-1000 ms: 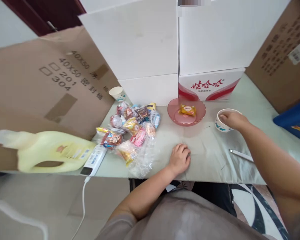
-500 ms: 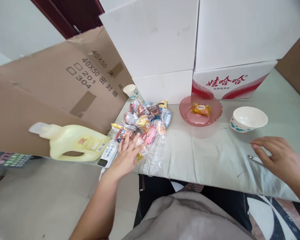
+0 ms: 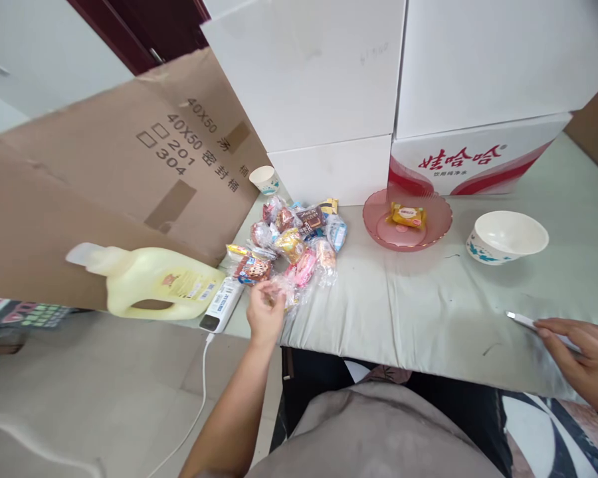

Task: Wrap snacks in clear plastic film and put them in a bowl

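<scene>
My left hand (image 3: 266, 317) is at the near edge of a pile of wrapped snacks (image 3: 290, 242), its fingers curled on a snack in clear, crinkly plastic (image 3: 285, 289). What exactly lies under that wrapper is mostly hidden by the fingers. At the right, thumb and fingers of my right hand (image 3: 585, 358) close around a slim white tool with a metal tip (image 3: 521, 320), low over the cloth. A scalloped pink glass bowl (image 3: 373, 229) holds one yellow-wrapped snack (image 3: 407, 216). To its right stands a white paper bowl (image 3: 508, 239) with a blue-green pattern.
A jug of pale yellow liquid (image 3: 154, 282) lies on its side at the left, beside a white device (image 3: 222, 305) with a cable. Behind the snacks is a small paper cup (image 3: 264, 180). White boxes (image 3: 329, 169) and a brown carton (image 3: 179, 172) wall the table's back and left.
My left hand has gone from spread fingers over the snacks to curled fingers on a clear wrapper. My right hand has come down and taken hold of the slim white tool.
</scene>
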Available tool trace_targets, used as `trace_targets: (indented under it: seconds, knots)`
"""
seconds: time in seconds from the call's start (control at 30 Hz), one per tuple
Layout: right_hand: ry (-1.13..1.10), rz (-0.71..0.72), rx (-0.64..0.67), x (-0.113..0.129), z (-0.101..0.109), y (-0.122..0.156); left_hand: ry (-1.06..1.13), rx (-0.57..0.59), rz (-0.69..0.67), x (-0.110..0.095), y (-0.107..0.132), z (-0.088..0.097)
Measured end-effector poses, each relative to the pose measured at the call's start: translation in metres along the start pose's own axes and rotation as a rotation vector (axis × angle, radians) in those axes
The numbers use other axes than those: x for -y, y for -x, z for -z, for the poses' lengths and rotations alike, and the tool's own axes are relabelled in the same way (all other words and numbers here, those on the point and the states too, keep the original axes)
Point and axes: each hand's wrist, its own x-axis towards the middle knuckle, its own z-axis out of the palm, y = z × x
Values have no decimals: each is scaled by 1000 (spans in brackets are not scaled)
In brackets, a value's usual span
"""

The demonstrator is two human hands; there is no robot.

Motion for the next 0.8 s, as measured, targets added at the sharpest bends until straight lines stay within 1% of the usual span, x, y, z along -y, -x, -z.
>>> trace_targets:
  seconds: [0.03,0.07,0.1,0.17,0.23,0.33,0.4,0.43,0.5,0.6,0.63,0.7,0.73,0.8]
  knots:
    - [-6,1,-10,0,-1,0,-6,-32,69,-1,-3,-2]
    - [-12,3,-26,1,-1,1,-31,-49,98,-2,-6,-3]
    - [-13,2,-46,2,-1,1,-76,-53,94,-2,-10,-3]
    - [12,0,-75,4,0,3,-188,-22,50,-2,-18,1]
    - [56,1,-52,6,2,7,-245,36,50,0,-26,8]
    - [97,-9,47,7,6,14,-210,137,153,1,-31,19]
    - [106,-35,84,8,7,16,-162,157,199,-5,-30,19]
    - [107,-49,91,9,6,17,-110,163,201,-10,-26,16]
    - [90,-75,82,14,2,13,54,196,194,-30,-14,3]
    - [5,-107,41,32,-5,0,332,300,189,-71,17,-32]
    - [-42,-113,28,42,-7,-7,385,331,174,-85,29,-47]
    - [-153,-110,15,70,-9,-20,417,395,92,-109,54,-76]
    - [-212,-93,19,87,-8,-26,408,423,29,-117,65,-89]
    - [-327,-24,69,122,-7,-36,354,425,-114,-125,83,-107]
